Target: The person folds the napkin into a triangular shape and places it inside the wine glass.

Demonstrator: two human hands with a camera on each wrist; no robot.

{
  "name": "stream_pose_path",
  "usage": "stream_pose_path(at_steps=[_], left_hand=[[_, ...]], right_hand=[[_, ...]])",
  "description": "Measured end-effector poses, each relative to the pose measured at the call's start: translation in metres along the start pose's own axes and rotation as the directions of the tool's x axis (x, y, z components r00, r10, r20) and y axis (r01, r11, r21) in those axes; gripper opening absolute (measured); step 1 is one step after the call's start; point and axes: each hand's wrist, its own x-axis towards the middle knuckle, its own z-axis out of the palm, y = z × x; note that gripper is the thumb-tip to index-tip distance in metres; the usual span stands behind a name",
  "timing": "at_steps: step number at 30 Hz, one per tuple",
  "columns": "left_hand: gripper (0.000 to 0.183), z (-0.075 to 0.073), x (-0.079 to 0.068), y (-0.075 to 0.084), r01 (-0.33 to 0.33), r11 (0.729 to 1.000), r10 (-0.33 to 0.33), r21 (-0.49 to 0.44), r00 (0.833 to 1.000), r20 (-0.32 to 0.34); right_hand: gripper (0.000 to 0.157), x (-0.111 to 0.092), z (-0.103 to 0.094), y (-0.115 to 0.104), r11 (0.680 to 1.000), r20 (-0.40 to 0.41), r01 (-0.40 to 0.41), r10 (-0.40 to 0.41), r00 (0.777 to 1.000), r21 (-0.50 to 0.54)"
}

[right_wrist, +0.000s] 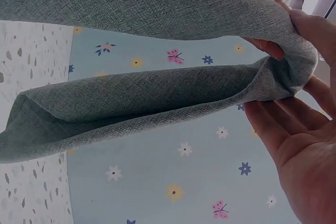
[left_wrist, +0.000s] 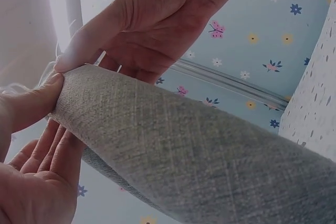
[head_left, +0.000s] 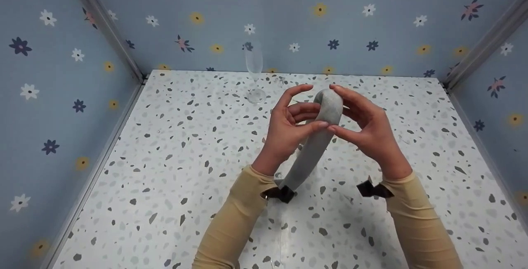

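Towards the back of the white, grey-speckled tabletop (head_left: 165, 203), a clear stemmed glass flute (head_left: 254, 60) stands upright (the printed flowers behind it show through). Pale blue flowered panels (head_left: 268, 9) rise at left, back and right. Right of the flute, above the tabletop, the left hand (head_left: 288, 124) pinches a bent band of grey woven cloth (head_left: 313, 153), index finger lifted; the right hand (head_left: 371, 124), partly curled, grips the same bend. The right wrist view shows what the head view hides: two lengths with a gap between.
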Motion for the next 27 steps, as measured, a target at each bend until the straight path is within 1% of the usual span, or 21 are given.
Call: stream_pose_path(at_steps=[4,7,11,15,19,22,24,27], left_hand=[[0.06,0.005,0.001,0.001,-0.068,0.997,0.066,-0.024,0.996,-0.054],[0.055,0.01,0.002,0.001,-0.12,0.992,0.115,-0.035,0.987,-0.113],[0.051,0.015,0.003,0.001,-0.162,0.986,0.151,-0.044,0.972,-0.182],[0.046,0.018,0.004,-0.001,-0.167,0.985,0.156,-0.033,0.963,-0.22],[0.041,0.016,0.004,-0.003,-0.153,0.988,0.152,0.016,0.962,-0.225],[0.037,0.013,0.004,-0.002,-0.134,0.989,0.143,0.057,0.968,-0.209],[0.036,0.01,0.005,-0.001,-0.117,0.989,0.133,0.095,0.974,-0.183],[0.036,0.004,0.006,0.004,-0.083,0.979,0.106,0.185,0.987,-0.117]], right_hand=[[0.079,0.002,-0.002,0.008,1.0,0.01,0.002,-0.001,1.0,-0.026],[0.083,0.004,-0.002,0.015,0.999,-0.001,-0.005,0.005,1.0,-0.039],[0.077,0.007,0.0,0.017,0.999,-0.032,-0.025,0.024,0.999,-0.045],[0.069,0.01,0.004,0.011,0.996,-0.076,-0.061,0.056,0.996,-0.06],[0.062,0.011,0.005,0.013,0.992,-0.117,-0.092,0.082,0.99,-0.087],[0.058,0.01,0.004,0.022,0.991,-0.141,-0.105,0.094,0.986,-0.078],[0.055,0.009,0.003,0.024,0.992,-0.15,-0.111,0.1,0.984,-0.066],[0.053,0.008,0.002,0.027,0.99,-0.155,-0.119,0.107,0.982,-0.069]])
